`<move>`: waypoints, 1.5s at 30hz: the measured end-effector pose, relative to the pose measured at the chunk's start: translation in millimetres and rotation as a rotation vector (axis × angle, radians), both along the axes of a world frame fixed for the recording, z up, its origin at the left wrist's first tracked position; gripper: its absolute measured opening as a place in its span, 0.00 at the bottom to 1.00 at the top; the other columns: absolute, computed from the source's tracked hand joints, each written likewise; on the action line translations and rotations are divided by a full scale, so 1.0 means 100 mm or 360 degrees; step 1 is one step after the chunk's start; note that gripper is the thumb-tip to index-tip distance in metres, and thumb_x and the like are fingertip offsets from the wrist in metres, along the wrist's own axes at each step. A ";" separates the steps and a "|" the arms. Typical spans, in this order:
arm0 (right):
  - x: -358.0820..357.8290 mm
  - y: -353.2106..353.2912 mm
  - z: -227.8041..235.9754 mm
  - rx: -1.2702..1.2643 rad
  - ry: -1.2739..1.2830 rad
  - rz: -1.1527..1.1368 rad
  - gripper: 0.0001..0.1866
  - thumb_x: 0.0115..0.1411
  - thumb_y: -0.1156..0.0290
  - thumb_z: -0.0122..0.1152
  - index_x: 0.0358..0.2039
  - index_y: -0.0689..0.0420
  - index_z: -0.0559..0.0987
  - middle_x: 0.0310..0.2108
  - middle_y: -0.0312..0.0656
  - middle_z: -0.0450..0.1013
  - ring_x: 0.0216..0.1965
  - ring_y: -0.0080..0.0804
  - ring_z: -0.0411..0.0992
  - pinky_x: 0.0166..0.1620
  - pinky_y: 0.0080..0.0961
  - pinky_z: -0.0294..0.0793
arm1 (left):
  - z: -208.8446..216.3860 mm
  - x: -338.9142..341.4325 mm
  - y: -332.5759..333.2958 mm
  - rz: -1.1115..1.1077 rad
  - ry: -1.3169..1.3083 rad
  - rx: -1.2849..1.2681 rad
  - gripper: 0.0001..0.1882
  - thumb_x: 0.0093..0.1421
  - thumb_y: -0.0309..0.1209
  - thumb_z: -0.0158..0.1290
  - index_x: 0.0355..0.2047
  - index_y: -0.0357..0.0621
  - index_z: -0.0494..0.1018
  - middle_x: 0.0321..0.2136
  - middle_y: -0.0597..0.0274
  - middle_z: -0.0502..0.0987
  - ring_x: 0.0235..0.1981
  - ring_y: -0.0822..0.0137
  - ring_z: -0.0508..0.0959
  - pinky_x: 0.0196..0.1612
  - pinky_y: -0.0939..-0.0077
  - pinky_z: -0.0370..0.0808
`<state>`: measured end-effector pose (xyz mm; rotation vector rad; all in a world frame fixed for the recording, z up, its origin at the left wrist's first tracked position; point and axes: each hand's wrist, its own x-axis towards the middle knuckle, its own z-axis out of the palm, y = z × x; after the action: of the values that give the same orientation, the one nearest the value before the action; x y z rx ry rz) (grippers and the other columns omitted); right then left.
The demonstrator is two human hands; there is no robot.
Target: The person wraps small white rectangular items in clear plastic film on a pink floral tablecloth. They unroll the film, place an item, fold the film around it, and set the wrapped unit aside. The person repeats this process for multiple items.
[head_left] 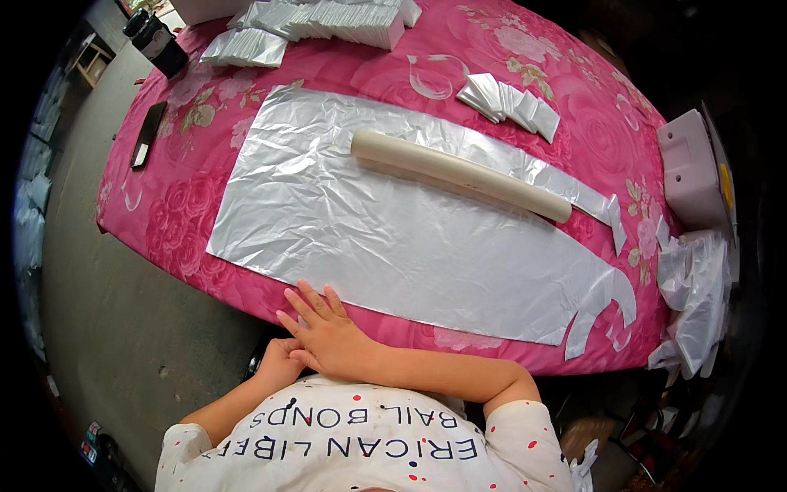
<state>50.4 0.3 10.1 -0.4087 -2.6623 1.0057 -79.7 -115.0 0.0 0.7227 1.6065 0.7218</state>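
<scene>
At 1 o'clock from the right hand (329, 340), its empty fingers spread wide, a beige tube (463, 170) lies on silver sheeting (369, 246). The left hand's (283, 361) grip I cannot tell. Seemingly idle; gripping the tube would need reaching.

Pink floral cloth (184, 221) spread wide here, and up at its far left there's a black bottle (157, 47), white box (211, 10) near it, dark phone (148, 135) lying closer in! Across to the right, a pale box (685, 160), clear plastic (697, 283) bunched just below, while grey floor (115, 303) fills the left.
</scene>
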 end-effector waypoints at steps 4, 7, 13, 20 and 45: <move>0.25 0.40 0.11 0.0343 -0.0023 0.0410 0.11 0.53 0.62 0.56 0.27 0.57 0.74 0.34 0.42 0.69 0.50 0.38 0.63 0.60 0.39 0.52 | 0.38 0.01 0.27 -0.0601 0.0901 0.0500 0.07 0.46 0.24 0.58 0.28 0.39 0.78 0.20 0.54 0.77 0.19 0.63 0.77 0.24 0.76 0.72; 0.53 0.72 0.12 0.0232 0.0034 0.0420 0.07 0.51 0.67 0.59 0.25 0.56 0.73 0.29 0.39 0.69 0.41 0.37 0.66 0.51 0.33 0.64 | 0.42 0.05 0.40 -0.0577 0.1033 0.0854 0.07 0.46 0.24 0.58 0.28 0.42 0.78 0.21 0.56 0.78 0.21 0.61 0.78 0.24 0.73 0.74; 1.23 1.80 0.34 -0.0135 0.0508 -0.0872 0.06 0.51 0.73 0.63 0.29 0.60 0.77 0.27 0.39 0.73 0.31 0.33 0.70 0.36 0.26 0.68 | 0.47 0.10 0.63 -0.0437 0.1007 0.1018 0.06 0.47 0.22 0.58 0.28 0.41 0.77 0.25 0.57 0.79 0.24 0.62 0.79 0.26 0.74 0.75; 2.20 3.71 -0.10 -0.0547 0.0678 -0.2117 0.15 0.55 0.67 0.60 0.38 0.64 0.75 0.30 0.37 0.74 0.29 0.20 0.70 0.35 0.19 0.68 | 0.57 0.14 0.98 -0.0576 0.0797 0.1087 0.10 0.47 0.23 0.58 0.33 0.41 0.77 0.27 0.57 0.79 0.29 0.63 0.79 0.30 0.77 0.75; 1.20 4.26 0.00 -0.0154 -0.0472 -0.1884 0.33 0.43 0.42 0.65 0.34 0.62 0.76 0.29 0.45 0.76 0.30 0.35 0.75 0.34 0.30 0.71 | 0.30 0.89 4.73 0.0603 -0.0914 0.0281 0.21 0.58 0.37 0.54 0.46 0.35 0.66 0.41 0.56 0.71 0.48 0.63 0.71 0.53 0.68 0.66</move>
<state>170.2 426.6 10.3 -1.9339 -1.9228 0.6598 9.6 357.5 29.7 0.2853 1.1617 1.2333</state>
